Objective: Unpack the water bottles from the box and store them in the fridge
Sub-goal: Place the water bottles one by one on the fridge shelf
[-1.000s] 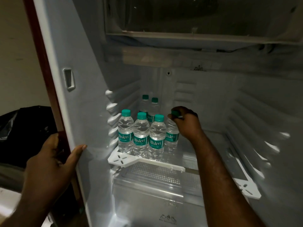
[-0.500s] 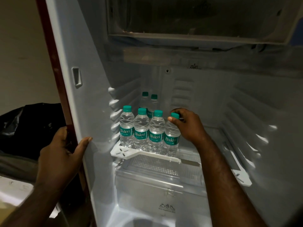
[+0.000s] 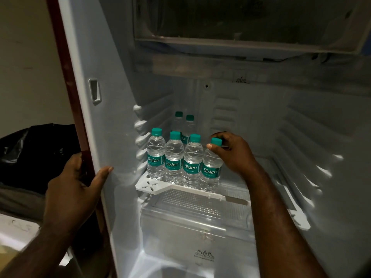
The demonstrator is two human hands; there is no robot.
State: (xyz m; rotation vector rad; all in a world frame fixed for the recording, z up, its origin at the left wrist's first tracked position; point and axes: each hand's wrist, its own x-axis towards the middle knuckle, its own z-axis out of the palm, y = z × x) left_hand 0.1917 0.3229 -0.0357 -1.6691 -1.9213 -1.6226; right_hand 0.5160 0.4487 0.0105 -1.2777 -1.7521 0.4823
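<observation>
Teal-capped Bisleri bottles stand upright on the fridge shelf [image 3: 200, 192]: a front row of four touching side by side, with two more [image 3: 183, 125] behind. The right hand [image 3: 230, 152] is closed around the neck and cap of the fourth bottle [image 3: 211, 167], at the row's right end, which seems just about placed. The left hand [image 3: 74, 189] clasps the fridge's side wall edge [image 3: 96, 137]. The box is out of view, so what remains cannot be told.
</observation>
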